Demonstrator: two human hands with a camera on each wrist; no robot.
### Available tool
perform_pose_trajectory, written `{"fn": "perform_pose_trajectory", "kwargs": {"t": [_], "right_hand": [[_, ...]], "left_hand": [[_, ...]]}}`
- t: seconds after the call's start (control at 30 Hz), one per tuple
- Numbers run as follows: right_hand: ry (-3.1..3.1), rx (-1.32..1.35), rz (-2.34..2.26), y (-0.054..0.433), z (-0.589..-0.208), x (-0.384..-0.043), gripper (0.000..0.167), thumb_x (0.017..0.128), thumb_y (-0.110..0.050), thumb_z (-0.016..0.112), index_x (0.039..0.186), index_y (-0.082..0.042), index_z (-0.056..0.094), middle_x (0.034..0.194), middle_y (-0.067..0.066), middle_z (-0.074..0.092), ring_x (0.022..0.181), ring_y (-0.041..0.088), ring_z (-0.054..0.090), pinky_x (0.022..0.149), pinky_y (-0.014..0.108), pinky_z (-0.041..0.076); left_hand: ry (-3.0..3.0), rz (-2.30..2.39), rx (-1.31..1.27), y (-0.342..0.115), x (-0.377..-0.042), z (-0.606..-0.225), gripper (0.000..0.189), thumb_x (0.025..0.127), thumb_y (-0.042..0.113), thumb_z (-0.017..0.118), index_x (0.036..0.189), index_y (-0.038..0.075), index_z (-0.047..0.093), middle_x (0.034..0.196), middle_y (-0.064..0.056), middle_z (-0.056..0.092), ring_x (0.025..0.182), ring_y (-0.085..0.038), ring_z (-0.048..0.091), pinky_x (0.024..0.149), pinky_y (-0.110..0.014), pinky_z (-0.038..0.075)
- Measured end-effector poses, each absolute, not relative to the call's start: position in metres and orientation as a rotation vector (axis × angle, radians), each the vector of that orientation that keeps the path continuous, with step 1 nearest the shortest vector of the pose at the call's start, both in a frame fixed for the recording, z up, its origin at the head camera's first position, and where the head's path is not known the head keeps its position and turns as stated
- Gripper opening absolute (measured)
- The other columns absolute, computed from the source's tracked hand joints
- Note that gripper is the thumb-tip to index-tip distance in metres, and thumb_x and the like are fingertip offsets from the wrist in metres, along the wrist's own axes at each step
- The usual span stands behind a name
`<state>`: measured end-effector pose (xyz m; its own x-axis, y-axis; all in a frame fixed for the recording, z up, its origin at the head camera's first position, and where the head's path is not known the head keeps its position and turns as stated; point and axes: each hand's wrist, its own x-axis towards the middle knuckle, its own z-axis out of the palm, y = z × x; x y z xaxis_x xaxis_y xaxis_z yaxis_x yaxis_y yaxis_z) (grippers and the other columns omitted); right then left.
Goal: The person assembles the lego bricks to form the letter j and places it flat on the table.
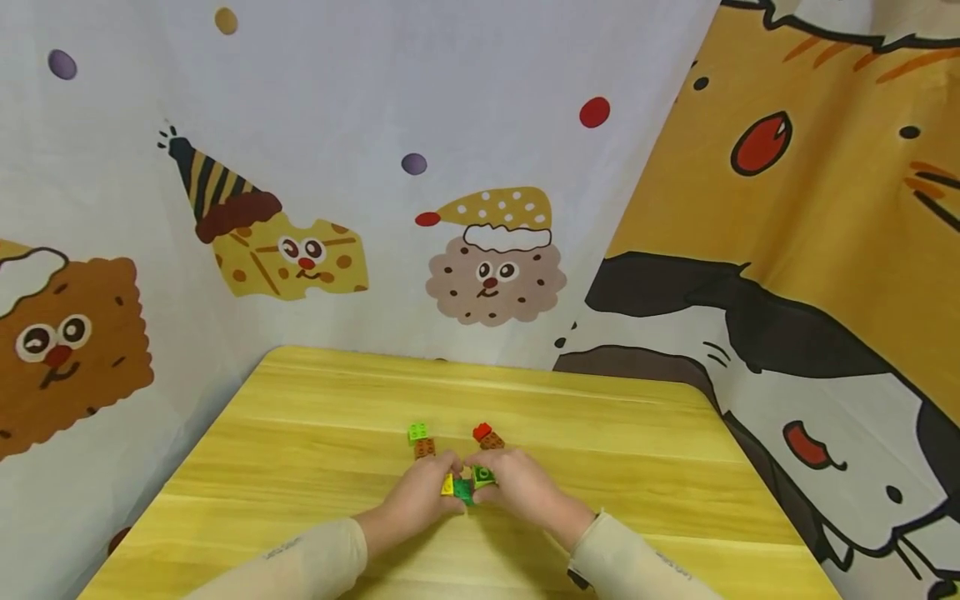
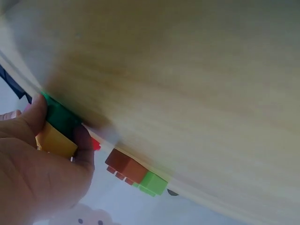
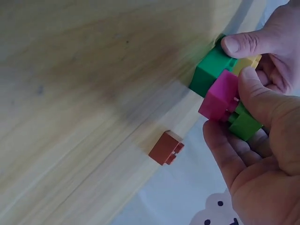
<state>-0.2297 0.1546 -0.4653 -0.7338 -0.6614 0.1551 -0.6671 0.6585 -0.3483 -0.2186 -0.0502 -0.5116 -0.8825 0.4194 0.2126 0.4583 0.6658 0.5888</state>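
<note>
My left hand [image 1: 422, 492] pinches a dark green toy building brick [image 2: 63, 116] with a yellow brick [image 2: 57, 140] against it, thumb on one end and a finger on the other. Close beside it, my right hand [image 3: 269, 157] grips a pink brick [image 3: 221, 95] and a lighter green brick [image 3: 246, 124] between thumb and fingers. In the right wrist view the pink brick lies up against the dark green one. Whether those two are joined, I cannot tell. Fingers hide part of the yellow and lighter green bricks.
Beyond the left hand, a bright green brick [image 1: 417, 431] meets a brown brick [image 1: 425, 447]. Past the right hand lie a red piece [image 1: 482, 431] and another brown brick [image 1: 491, 441]. The wooden table [image 1: 300, 433] backs onto a printed cloth [image 1: 390, 325].
</note>
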Motion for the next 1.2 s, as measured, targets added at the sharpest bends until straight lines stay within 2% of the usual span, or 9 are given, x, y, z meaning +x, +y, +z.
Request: {"fn": "perform_pose_trajectory", "kwargs": {"t": [0.2, 0.37, 0.47, 0.6, 0.7, 0.77, 0.83, 1.0, 1.2], "right_hand": [[-2.887, 1.046, 0.706, 0.155, -0.467, -0.231, 0.051, 0.079, -0.025, 0.083, 0.126, -0.013, 0.067, 0.12, -0.004, 0.068, 0.111, 0.014, 0.059, 0.09, 0.028, 0.053], [-2.805, 0.997, 0.954, 0.159, -0.468, -0.231, 0.046, 0.077, -0.025, 0.085, 0.119, -0.021, 0.068, 0.108, -0.012, 0.064, 0.099, 0.01, 0.052, 0.083, 0.031, 0.052], [-2.723, 1.005, 1.128, 0.161, -0.469, -0.232, 0.046, 0.077, -0.019, 0.084, 0.119, -0.022, 0.065, 0.111, -0.007, 0.063, 0.095, 0.009, 0.056, 0.083, 0.032, 0.053], [-2.69, 1.049, 1.177, 0.163, -0.471, -0.232, 0.042, 0.079, -0.019, 0.082, 0.117, -0.023, 0.064, 0.114, -0.006, 0.063, 0.099, 0.011, 0.059, 0.087, 0.034, 0.054], [-2.747, 0.97, 1.249, 0.165, -0.475, -0.232, 0.036, 0.079, -0.021, 0.083, 0.107, -0.024, 0.061, 0.105, -0.012, 0.064, 0.099, 0.013, 0.06, 0.086, 0.033, 0.054], [-2.787, 0.913, 1.282, 0.167, -0.479, -0.233, 0.037, 0.078, -0.022, 0.084, 0.103, -0.022, 0.057, 0.099, -0.012, 0.064, 0.095, 0.014, 0.062, 0.081, 0.032, 0.055], [-2.817, 0.898, 1.242, 0.169, -0.483, -0.234, 0.041, 0.078, -0.022, 0.085, 0.108, -0.022, 0.058, 0.103, -0.009, 0.066, 0.095, 0.015, 0.063, 0.079, 0.028, 0.055], [-2.851, 0.977, 1.004, 0.171, -0.486, -0.235, 0.06, 0.08, -0.024, 0.082, 0.135, -0.01, 0.061, 0.127, 0.005, 0.065, 0.11, 0.018, 0.063, 0.09, 0.028, 0.053], [-2.86, 1.059, 0.68, 0.167, -0.479, -0.23, 0.059, 0.081, -0.026, 0.08, 0.134, -0.006, 0.062, 0.128, 0.008, 0.065, 0.112, 0.021, 0.064, 0.092, 0.03, 0.053]], "left_hand": [[-2.861, -1.015, -0.704, -0.054, -0.216, -0.511, 0.046, 0.073, 0.027, 0.089, 0.106, 0.011, 0.062, 0.096, 0.004, 0.065, 0.09, -0.015, 0.061, 0.075, -0.031, 0.053], [-2.868, -1.003, -0.707, -0.055, -0.216, -0.508, 0.046, 0.074, 0.028, 0.088, 0.109, 0.009, 0.065, 0.101, 0.001, 0.066, 0.093, -0.018, 0.06, 0.078, -0.033, 0.054], [-2.86, -0.998, -0.714, -0.056, -0.217, -0.506, 0.045, 0.075, 0.027, 0.088, 0.109, 0.008, 0.065, 0.102, 0.0, 0.066, 0.094, -0.018, 0.06, 0.079, -0.035, 0.054], [-2.865, -0.977, -0.717, -0.056, -0.218, -0.505, 0.044, 0.076, 0.028, 0.087, 0.109, 0.009, 0.065, 0.101, 0.0, 0.067, 0.094, -0.018, 0.06, 0.079, -0.034, 0.054], [-2.873, -0.97, -0.713, -0.056, -0.218, -0.505, 0.045, 0.076, 0.028, 0.087, 0.11, 0.009, 0.065, 0.102, 0.0, 0.067, 0.095, -0.018, 0.061, 0.079, -0.034, 0.054], [-2.872, -0.975, -0.715, -0.056, -0.218, -0.506, 0.045, 0.076, 0.028, 0.087, 0.11, 0.008, 0.065, 0.102, -0.001, 0.067, 0.095, -0.019, 0.062, 0.079, -0.035, 0.055], [-2.869, -0.971, -0.715, -0.056, -0.218, -0.506, 0.045, 0.075, 0.028, 0.088, 0.109, 0.008, 0.065, 0.102, -0.001, 0.067, 0.095, -0.02, 0.062, 0.079, -0.036, 0.055], [-2.865, -0.955, -0.696, -0.059, -0.219, -0.507, 0.045, 0.075, 0.03, 0.088, 0.108, 0.009, 0.066, 0.1, 0.0, 0.067, 0.092, -0.02, 0.062, 0.078, -0.036, 0.055], [-2.866, -0.958, -0.715, -0.06, -0.22, -0.508, 0.044, 0.074, 0.029, 0.089, 0.107, 0.009, 0.067, 0.1, 0.001, 0.068, 0.094, -0.022, 0.063, 0.08, -0.037, 0.055]]}}
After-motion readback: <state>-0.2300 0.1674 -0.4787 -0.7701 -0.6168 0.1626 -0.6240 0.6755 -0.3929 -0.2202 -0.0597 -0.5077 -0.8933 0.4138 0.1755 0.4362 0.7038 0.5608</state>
